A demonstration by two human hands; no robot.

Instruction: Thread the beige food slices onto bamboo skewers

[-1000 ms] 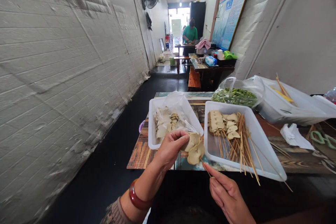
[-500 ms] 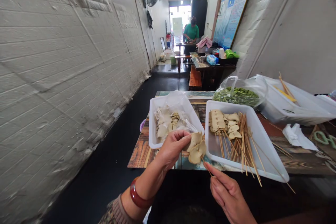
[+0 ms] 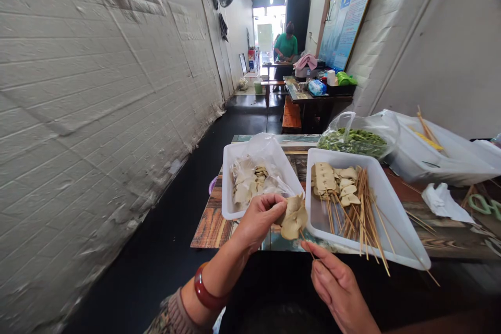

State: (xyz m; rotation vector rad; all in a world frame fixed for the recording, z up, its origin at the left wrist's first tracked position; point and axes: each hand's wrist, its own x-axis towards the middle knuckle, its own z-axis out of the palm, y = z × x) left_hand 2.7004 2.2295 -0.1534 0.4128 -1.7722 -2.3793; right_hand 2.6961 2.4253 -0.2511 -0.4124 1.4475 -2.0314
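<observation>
My left hand [image 3: 260,216] pinches the edge of thin beige food slices [image 3: 294,218], which look like tofu or gluten. A bamboo skewer [image 3: 308,245] runs into these slices from below, and my right hand [image 3: 336,282] grips its lower part. Behind my left hand, a white tub [image 3: 226,182] holds more slices [image 3: 245,190] in a clear plastic bag [image 3: 270,154]. To the right, a second white tray [image 3: 407,224] contains finished skewers of slices [image 3: 324,177] and a bundle of bamboo sticks [image 3: 364,203] that hang over its near rim.
A clear bag of green vegetables [image 3: 360,141] lies behind the right tray. Further right are a large white bin [image 3: 442,156], crumpled tissue [image 3: 444,203] and green-handled scissors [image 3: 479,204]. A person in green [image 3: 287,47] stands at a far table. A brick-patterned wall [image 3: 97,88] runs along the left.
The slices have turned and bunched slightly on the skewer, and my right hand has shifted a little up and left. My left hand keeps its pinch.
</observation>
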